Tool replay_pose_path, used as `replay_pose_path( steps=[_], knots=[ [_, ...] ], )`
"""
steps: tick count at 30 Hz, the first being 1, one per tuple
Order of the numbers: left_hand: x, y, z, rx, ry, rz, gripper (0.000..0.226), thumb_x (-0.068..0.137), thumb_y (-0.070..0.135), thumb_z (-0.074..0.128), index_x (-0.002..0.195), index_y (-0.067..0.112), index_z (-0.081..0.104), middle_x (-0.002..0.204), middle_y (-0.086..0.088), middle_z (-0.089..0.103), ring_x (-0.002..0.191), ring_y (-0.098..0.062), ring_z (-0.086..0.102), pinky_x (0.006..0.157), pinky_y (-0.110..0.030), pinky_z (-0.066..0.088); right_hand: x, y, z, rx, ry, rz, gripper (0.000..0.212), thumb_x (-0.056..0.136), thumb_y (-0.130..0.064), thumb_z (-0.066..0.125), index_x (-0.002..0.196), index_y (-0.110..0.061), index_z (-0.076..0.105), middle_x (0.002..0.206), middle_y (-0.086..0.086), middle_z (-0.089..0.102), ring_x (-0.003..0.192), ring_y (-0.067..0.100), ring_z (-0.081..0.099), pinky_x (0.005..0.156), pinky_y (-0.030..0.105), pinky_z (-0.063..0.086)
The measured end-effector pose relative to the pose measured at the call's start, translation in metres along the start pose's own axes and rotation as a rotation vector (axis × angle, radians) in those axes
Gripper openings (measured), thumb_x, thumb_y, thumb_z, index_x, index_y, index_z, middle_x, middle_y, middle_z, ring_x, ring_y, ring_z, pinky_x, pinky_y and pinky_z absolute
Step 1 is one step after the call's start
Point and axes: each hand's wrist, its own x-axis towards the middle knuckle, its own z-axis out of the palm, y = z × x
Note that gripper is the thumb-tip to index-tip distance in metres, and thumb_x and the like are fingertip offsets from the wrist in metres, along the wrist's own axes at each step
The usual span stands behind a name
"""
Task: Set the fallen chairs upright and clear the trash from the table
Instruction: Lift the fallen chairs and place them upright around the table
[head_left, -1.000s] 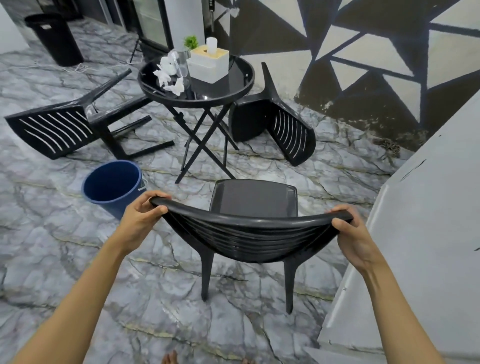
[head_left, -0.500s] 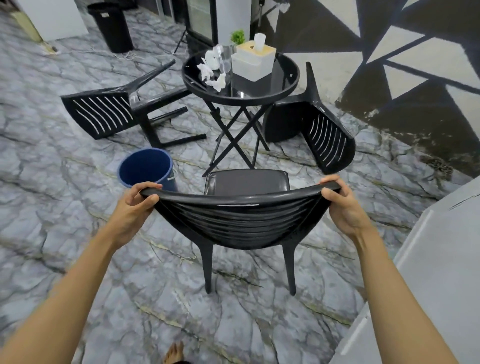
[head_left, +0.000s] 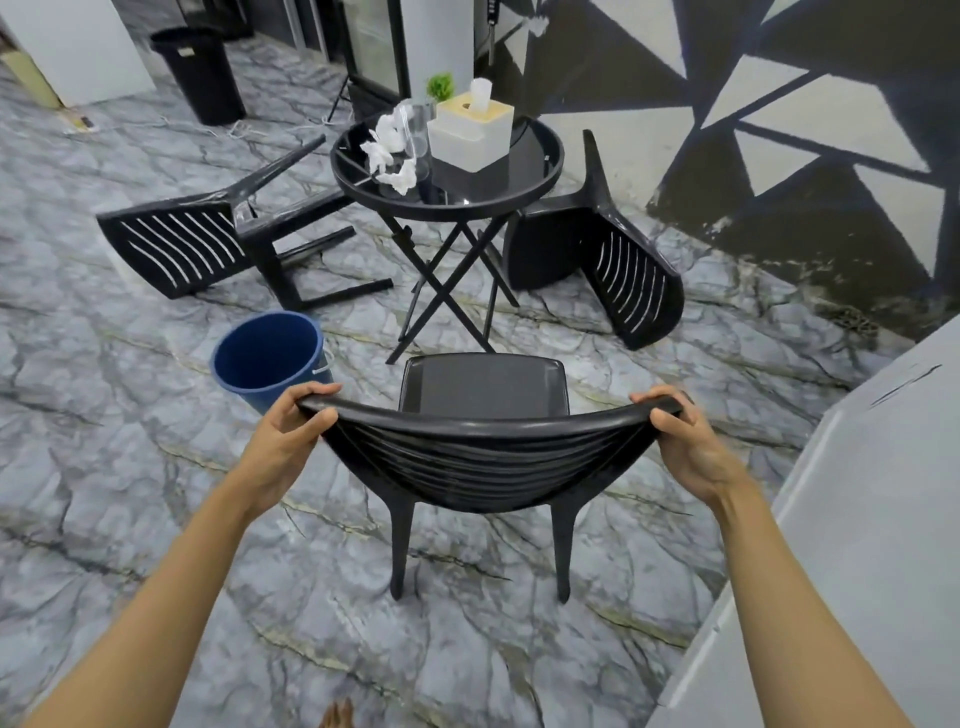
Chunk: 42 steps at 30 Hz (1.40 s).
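Note:
A black plastic chair stands upright right in front of me, its seat facing the round black table. My left hand grips the left end of its backrest and my right hand grips the right end. Two more black chairs lie tipped over: one on its side left of the table, one to the table's right. Crumpled white tissues lie on the tabletop beside a clear glass and a white tissue box.
A blue bucket stands on the marble floor just left of the upright chair. A black bin stands at the far back left. A grey-white cabinet surface fills the right side. A small green plant sits behind the tissue box.
The chair stays upright in both hands and now sits nearer the table's legs and the bucket. My view has shifted, so the table and fallen chairs sit further right in frame.

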Motion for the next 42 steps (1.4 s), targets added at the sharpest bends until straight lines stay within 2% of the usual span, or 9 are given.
replay_pose_path(
  steps=[6, 11, 17, 22, 25, 29, 32, 35, 42],
  knots=[
    [-0.003, 0.018, -0.008, 0.175, -0.103, -0.131, 0.027, 0.074, 0.025, 0.063, 0.101, 0.033, 0.064, 0.084, 0.018, 0.068, 0.086, 0.002, 0.062, 0.082, -0.02, 0.045, -0.004, -0.007, -0.001, -0.037, -0.06, 0.039, 0.021, 0.072, -0.012, 0.06, 0.093, -0.013, 0.058, 0.094, 0.001, 0.057, 0.089, 0.016, 0.055, 0.084, 0.025, 0.041],
    [0.001, 0.046, 0.003, 0.431, -0.076, -0.219, 0.034, 0.071, 0.027, 0.072, 0.103, 0.033, 0.063, 0.12, 0.014, 0.054, 0.119, -0.012, 0.042, 0.099, -0.03, 0.026, -0.006, -0.021, -0.004, -0.121, -0.095, 0.114, 0.029, 0.079, -0.006, 0.063, 0.107, -0.012, 0.06, 0.115, 0.003, 0.059, 0.102, 0.015, 0.056, 0.088, 0.023, 0.044],
    [0.026, 0.07, 0.097, 0.68, -0.095, -0.008, 0.026, 0.085, 0.03, 0.063, 0.111, 0.032, 0.061, 0.124, 0.009, 0.05, 0.114, -0.01, 0.042, 0.095, -0.03, 0.029, -0.008, -0.04, -0.014, -0.279, 0.023, 0.174, 0.032, 0.086, -0.03, 0.063, 0.117, -0.02, 0.061, 0.125, -0.004, 0.058, 0.116, 0.007, 0.049, 0.096, 0.024, 0.029],
    [0.065, 0.075, 0.219, 0.829, -0.306, 0.162, 0.038, 0.084, 0.037, 0.065, 0.118, 0.021, 0.059, 0.116, 0.006, 0.059, 0.109, -0.01, 0.051, 0.091, -0.026, 0.037, -0.003, -0.064, -0.052, -0.45, 0.284, 0.071, 0.028, 0.087, -0.036, 0.064, 0.107, -0.017, 0.062, 0.111, 0.0, 0.063, 0.092, 0.001, 0.057, 0.069, 0.009, 0.047],
    [0.092, 0.066, 0.298, 0.929, -0.488, 0.236, 0.044, 0.085, 0.037, 0.063, 0.122, 0.015, 0.057, 0.123, -0.001, 0.06, 0.111, -0.013, 0.053, 0.09, -0.022, 0.036, 0.003, -0.082, -0.085, -0.6, 0.349, 0.091, 0.04, 0.087, -0.039, 0.062, 0.115, -0.011, 0.058, 0.118, 0.004, 0.059, 0.105, 0.016, 0.056, 0.086, 0.027, 0.046],
    [0.126, 0.048, 0.384, 1.034, -0.688, 0.226, 0.049, 0.085, 0.041, 0.062, 0.125, 0.014, 0.054, 0.126, -0.005, 0.059, 0.118, -0.019, 0.054, 0.095, -0.03, 0.041, 0.016, -0.109, -0.13, -0.839, 0.369, 0.14, 0.047, 0.088, -0.045, 0.058, 0.121, -0.012, 0.054, 0.127, 0.004, 0.054, 0.112, 0.018, 0.052, 0.084, 0.028, 0.038],
    [0.151, 0.034, 0.427, 1.148, -0.775, 0.216, 0.049, 0.085, 0.042, 0.061, 0.125, 0.014, 0.053, 0.125, -0.007, 0.058, 0.115, -0.022, 0.055, 0.095, -0.036, 0.045, 0.032, -0.126, -0.157, -0.984, 0.389, 0.188, 0.051, 0.087, -0.05, 0.057, 0.122, -0.014, 0.053, 0.132, 0.007, 0.052, 0.12, 0.022, 0.05, 0.093, 0.035, 0.041],
    [0.176, 0.019, 0.458, 1.214, -0.825, 0.194, 0.049, 0.085, 0.044, 0.06, 0.124, 0.016, 0.052, 0.122, -0.006, 0.058, 0.113, -0.021, 0.055, 0.095, -0.038, 0.047, 0.05, -0.134, -0.181, -1.067, 0.385, 0.246, 0.055, 0.086, -0.05, 0.058, 0.125, -0.013, 0.051, 0.134, 0.008, 0.05, 0.122, 0.025, 0.049, 0.1, 0.041, 0.041],
    [0.241, -0.005, 0.522, 1.279, -0.858, 0.162, 0.049, 0.085, 0.045, 0.06, 0.123, 0.016, 0.05, 0.119, -0.008, 0.057, 0.107, -0.023, 0.056, 0.092, -0.039, 0.048, 0.106, -0.139, -0.245, -1.19, 0.33, 0.322, 0.053, 0.087, -0.049, 0.057, 0.125, -0.013, 0.051, 0.134, 0.009, 0.05, 0.121, 0.025, 0.048, 0.099, 0.04, 0.041]
  ],
)
